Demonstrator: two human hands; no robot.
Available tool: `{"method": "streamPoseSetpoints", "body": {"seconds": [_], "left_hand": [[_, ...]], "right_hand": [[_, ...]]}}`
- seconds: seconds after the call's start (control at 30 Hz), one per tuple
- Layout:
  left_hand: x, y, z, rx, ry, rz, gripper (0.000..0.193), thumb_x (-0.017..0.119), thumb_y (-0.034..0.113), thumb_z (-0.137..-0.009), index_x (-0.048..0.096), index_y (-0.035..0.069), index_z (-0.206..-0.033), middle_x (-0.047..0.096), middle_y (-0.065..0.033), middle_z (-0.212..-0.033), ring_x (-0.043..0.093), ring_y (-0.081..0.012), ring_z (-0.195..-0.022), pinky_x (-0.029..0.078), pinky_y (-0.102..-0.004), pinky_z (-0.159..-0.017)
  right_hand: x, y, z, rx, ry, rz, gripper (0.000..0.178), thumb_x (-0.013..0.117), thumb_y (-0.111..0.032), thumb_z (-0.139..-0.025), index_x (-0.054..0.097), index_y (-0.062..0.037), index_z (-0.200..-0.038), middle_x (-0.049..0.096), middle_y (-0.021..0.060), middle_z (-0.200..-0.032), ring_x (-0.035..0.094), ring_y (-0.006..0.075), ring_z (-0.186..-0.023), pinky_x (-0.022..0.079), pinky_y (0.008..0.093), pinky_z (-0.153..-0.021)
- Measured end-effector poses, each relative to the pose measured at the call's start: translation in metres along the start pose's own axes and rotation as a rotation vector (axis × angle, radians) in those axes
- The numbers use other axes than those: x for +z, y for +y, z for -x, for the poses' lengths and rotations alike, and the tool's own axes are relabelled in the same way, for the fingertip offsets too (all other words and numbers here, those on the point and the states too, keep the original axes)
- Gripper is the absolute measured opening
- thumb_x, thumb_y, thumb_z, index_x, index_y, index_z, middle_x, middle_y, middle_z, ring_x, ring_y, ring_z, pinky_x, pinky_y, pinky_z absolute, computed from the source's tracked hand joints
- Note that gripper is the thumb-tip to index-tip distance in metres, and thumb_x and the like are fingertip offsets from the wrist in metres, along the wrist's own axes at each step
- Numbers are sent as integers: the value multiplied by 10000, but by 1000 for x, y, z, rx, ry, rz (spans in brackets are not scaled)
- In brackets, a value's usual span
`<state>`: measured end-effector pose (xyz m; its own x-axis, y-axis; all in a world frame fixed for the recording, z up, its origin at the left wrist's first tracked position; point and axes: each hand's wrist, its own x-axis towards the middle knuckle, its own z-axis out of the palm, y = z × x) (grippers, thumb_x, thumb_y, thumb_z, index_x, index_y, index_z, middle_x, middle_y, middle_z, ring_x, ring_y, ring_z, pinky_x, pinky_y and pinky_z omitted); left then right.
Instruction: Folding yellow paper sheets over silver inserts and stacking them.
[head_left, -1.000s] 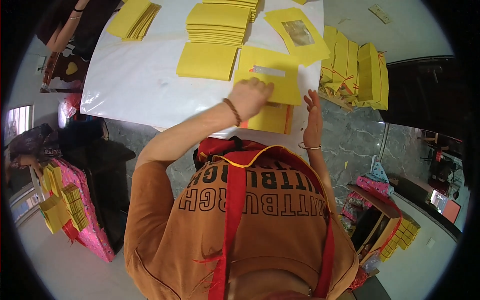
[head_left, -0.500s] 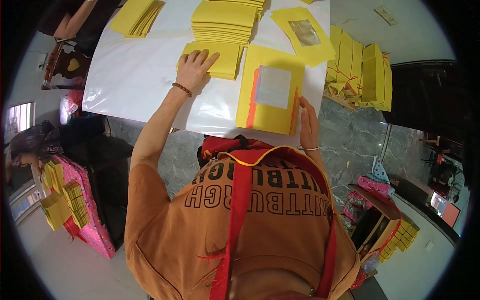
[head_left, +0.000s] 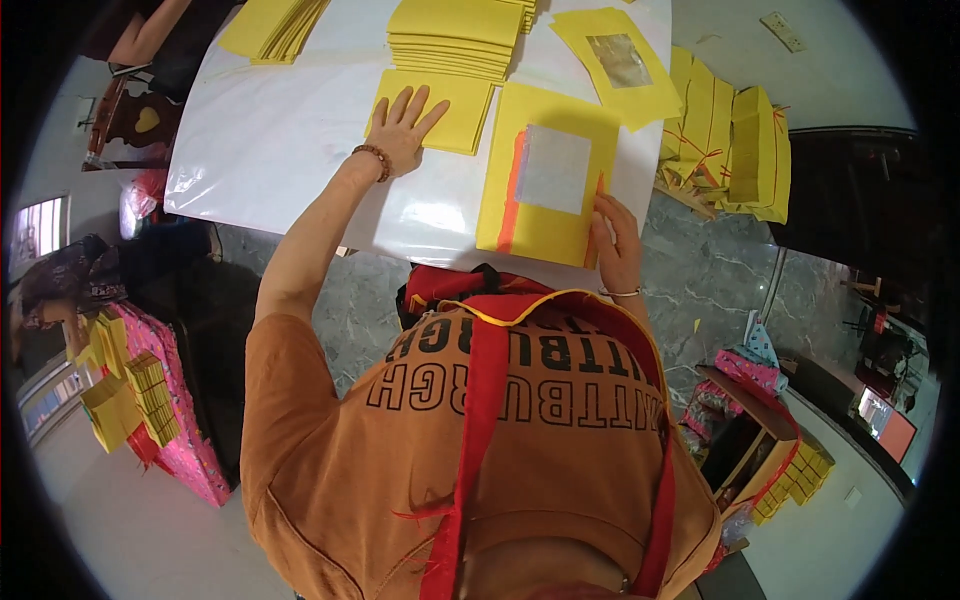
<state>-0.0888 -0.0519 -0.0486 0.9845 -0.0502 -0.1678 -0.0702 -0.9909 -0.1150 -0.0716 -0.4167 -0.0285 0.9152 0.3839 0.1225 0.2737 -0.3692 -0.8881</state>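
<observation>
My left hand (head_left: 402,135) lies palm down with spread fingers on a low pile of folded yellow paper (head_left: 462,115) on the table. To the right of that pile is a large yellow sheet (head_left: 500,190) bearing a silver square (head_left: 555,170), with an orange and purple strip along the square's left side. At the sheet's lower right edge, beside another orange strip, rests my right hand (head_left: 620,240). Its fingers are loosely bent and touch the edge, with no grip visible. Some of the fingertips there are hard to make out.
Behind my left hand stands a thick stack of folded yellow paper (head_left: 450,45). More yellow paper (head_left: 275,30) lies far left, and yellow sheets with a silver patch (head_left: 650,95) far right. Yellow bundles with red ties (head_left: 710,140) stand beyond the white table's (head_left: 270,150) right edge.
My left hand's fingers have straightened and spread over the folded pile. My right hand has turned, its fingers now bending over the sheet's right edge. The view has shifted slightly.
</observation>
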Motion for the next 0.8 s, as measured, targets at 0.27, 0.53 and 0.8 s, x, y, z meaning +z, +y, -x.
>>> {"method": "streamPoseSetpoints", "body": {"seconds": [0.27, 0.53, 0.8], "left_hand": [[-8, -11, 2, 55, 26, 126, 795, 522, 158, -727, 155, 262, -1424, 146, -143, -1468, 155, -342, -1342, 134, -542, -1063], [-45, 39, 29, 243, 362, 518, 634, 561, 32, -687, 409, 120, -1296, 394, -158, -1322, 389, -349, -1179, 323, -438, -969], [-61, 112, 66, 551, 361, 505, 394, 645, 195, -756, 562, -5, -1085, 564, -145, -1051, 524, -281, -935, 438, -360, -812]], "right_hand": [[-1, 13, -14, -250, -47, 257, 287, 643, -129, -766, 621, -79, -1048, 536, 90, -1202, 450, 282, -1140, 367, 360, -951], [4, 18, -12, -128, -39, 107, 286, 669, -131, -755, 636, -94, -1036, 518, 91, -1207, 462, 262, -1121, 375, 339, -947], [7, 27, -13, -111, -49, -60, 247, 656, -122, -772, 647, -71, -1014, 517, 104, -1201, 463, 239, -1132, 366, 328, -955]]}}
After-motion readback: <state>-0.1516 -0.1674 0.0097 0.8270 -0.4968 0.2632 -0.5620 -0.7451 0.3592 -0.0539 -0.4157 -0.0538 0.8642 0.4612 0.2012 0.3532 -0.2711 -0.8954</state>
